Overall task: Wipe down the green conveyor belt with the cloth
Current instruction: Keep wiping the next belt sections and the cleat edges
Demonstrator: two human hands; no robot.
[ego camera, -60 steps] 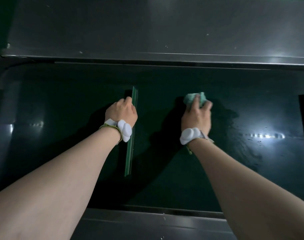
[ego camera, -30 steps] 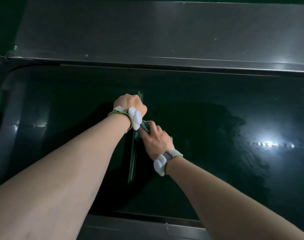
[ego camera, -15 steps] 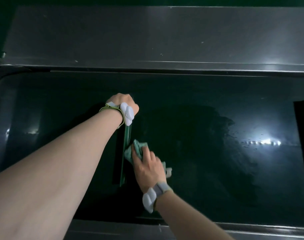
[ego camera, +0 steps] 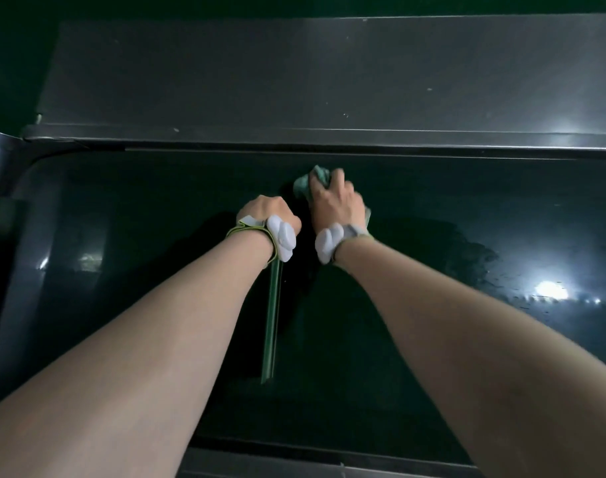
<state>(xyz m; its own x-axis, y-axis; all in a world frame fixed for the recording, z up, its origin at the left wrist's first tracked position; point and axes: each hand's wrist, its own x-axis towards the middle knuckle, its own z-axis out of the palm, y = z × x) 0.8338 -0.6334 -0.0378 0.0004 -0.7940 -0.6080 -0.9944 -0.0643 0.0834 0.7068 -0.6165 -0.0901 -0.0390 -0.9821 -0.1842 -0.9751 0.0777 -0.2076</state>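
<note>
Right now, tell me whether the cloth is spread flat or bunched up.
Bunched up: the cloth is crumpled under the right hand, whose fingers curl over it.

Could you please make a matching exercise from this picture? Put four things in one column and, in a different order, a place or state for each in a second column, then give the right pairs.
Column 1
1. cloth
2. left hand
3. green strip
4. metal ledge

Column 2
A. runs from the left wrist toward the near edge of the belt
B. under the right hand, near the far edge of the belt
C. beyond the belt, grey and dull
D. fist on the far end of the strip

Pairs: 1-B, 2-D, 3-A, 4-C
</note>
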